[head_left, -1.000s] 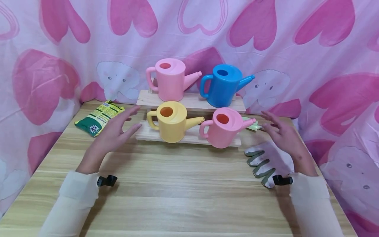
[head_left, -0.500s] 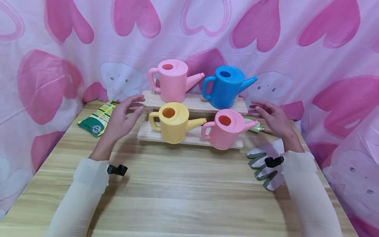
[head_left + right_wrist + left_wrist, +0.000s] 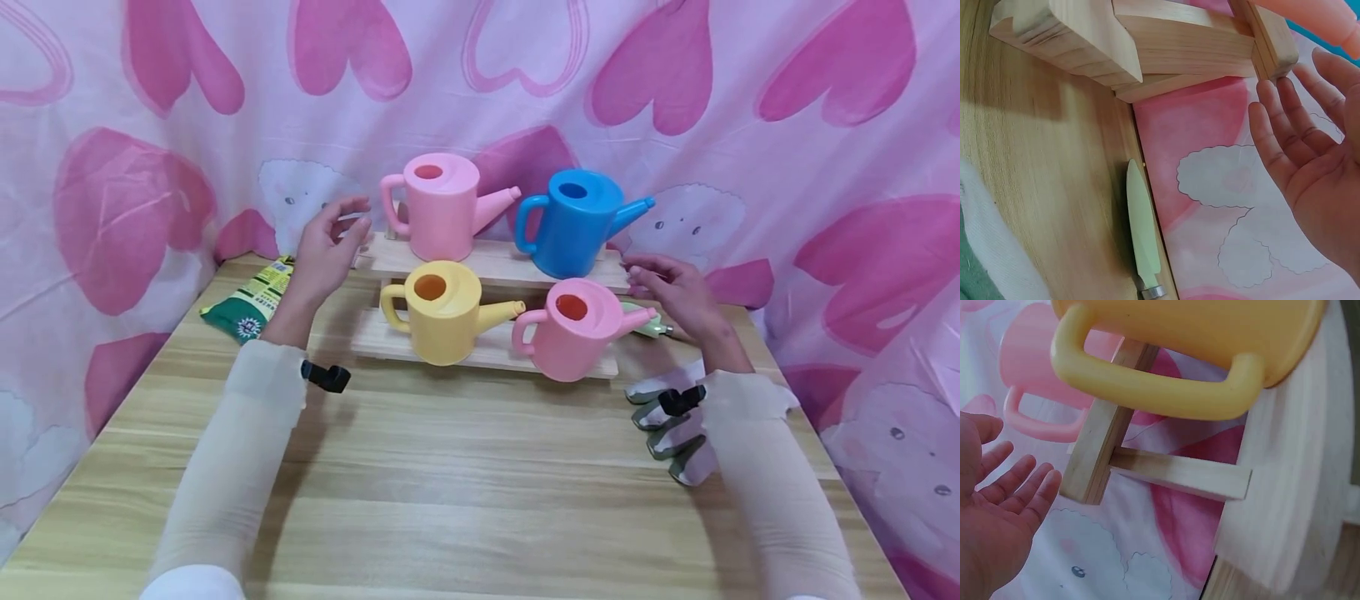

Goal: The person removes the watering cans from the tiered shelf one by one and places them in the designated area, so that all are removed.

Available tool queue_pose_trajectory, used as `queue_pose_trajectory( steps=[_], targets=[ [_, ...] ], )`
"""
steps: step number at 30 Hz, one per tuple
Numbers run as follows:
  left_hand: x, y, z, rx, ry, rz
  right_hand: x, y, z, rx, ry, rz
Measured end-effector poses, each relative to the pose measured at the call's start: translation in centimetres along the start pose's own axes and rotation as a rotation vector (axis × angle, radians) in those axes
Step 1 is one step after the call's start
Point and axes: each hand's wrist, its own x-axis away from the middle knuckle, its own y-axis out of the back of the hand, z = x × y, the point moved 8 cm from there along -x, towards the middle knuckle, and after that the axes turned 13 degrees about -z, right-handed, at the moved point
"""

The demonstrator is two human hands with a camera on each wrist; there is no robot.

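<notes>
A two-tier wooden stand (image 3: 491, 263) bears several toy watering cans. On its upper plank stand a pink watering can (image 3: 442, 212) and a blue watering can (image 3: 573, 229); the lower one carries a yellow watering can (image 3: 442, 325) and a second pink watering can (image 3: 572, 333). My left hand (image 3: 324, 254) hovers by the upper plank's left end, its fingers loosely bent and holding nothing. At the opposite end is my right hand (image 3: 675, 292), fingertips right at the wood. In the right wrist view its fingers (image 3: 1291, 134) extend toward the plank's end.
Left of the stand lies a green and yellow packet (image 3: 243, 308), partly behind my left forearm. A pale green garden tool (image 3: 1142, 225) lies near the table's back edge. My right sleeve partly covers a white and grey-green glove (image 3: 663, 437). Behind hangs a pink heart-patterned curtain (image 3: 525, 50).
Both hands have moved toward the ends of the stand's upper plank, the left one forward and up, the right one inward. The watering cans stay in place; the head view shifts slightly.
</notes>
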Motion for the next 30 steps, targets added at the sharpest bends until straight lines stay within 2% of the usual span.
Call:
queue_pose_trajectory(
  steps=[7, 11, 17, 22, 30],
  targets=[
    [-1.5, -1.5, 0.2, 0.081, 0.019, -0.011, -0.4, -0.3, -0.5, 0.035, -0.037, 0.009],
    [-1.8, -2.2, 0.3, 0.110, 0.034, -0.012, -0.5, -0.3, -1.0, 0.017, -0.065, 0.004],
    [-2.2, -2.6, 0.4, 0.082, 0.078, -0.025, -0.6, -0.3, -1.3, -0.042, -0.085, -0.020],
    [-2.5, -2.9, 0.4, 0.067, 0.125, -0.024, -0.6, -0.3, -1.3, -0.041, -0.081, -0.033],
    [-2.7, -3.1, 0.2, 0.035, 0.160, -0.041, -0.6, -0.3, -1.4, -0.036, -0.087, -0.036]
  ],
)
